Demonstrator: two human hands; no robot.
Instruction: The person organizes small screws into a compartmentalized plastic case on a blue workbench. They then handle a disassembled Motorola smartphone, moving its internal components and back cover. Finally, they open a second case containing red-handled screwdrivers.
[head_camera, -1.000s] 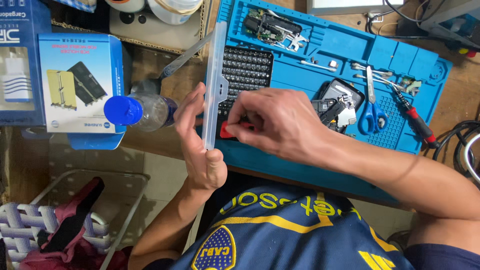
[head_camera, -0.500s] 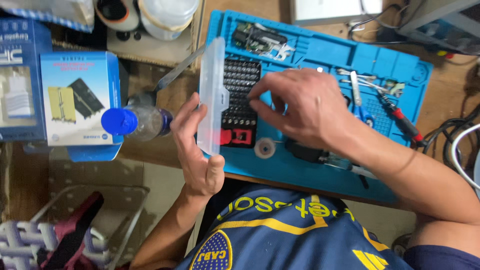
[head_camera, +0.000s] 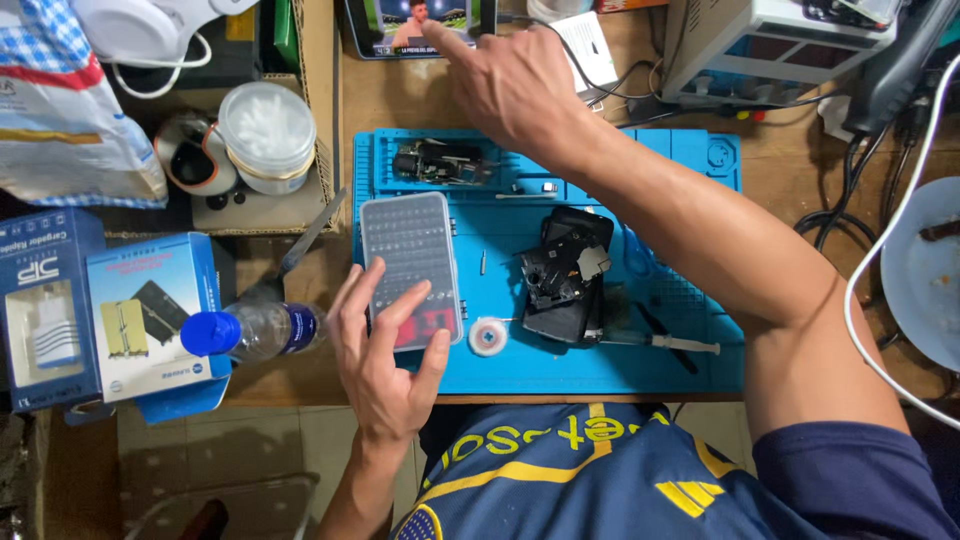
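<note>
Resting flat with fingers spread, left hand (head_camera: 385, 365) on the clear lid of a screwdriver bit case (head_camera: 411, 268), gripping nothing. Lying closed at the left edge of the blue repair mat (head_camera: 600, 365). Reaching far forward, right hand (head_camera: 505, 85), index finger extended, touching a tablet screen (head_camera: 420, 25). Near the case: opened phone (head_camera: 563, 275), tape roll (head_camera: 488, 336), water bottle (head_camera: 250, 332).

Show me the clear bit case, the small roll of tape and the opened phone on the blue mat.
clear bit case (head_camera: 408, 250): head view, middle of its closed lid.
roll of tape (head_camera: 488, 337): head view, its white top face.
opened phone (head_camera: 560, 275): head view, exposed black inside.
</note>
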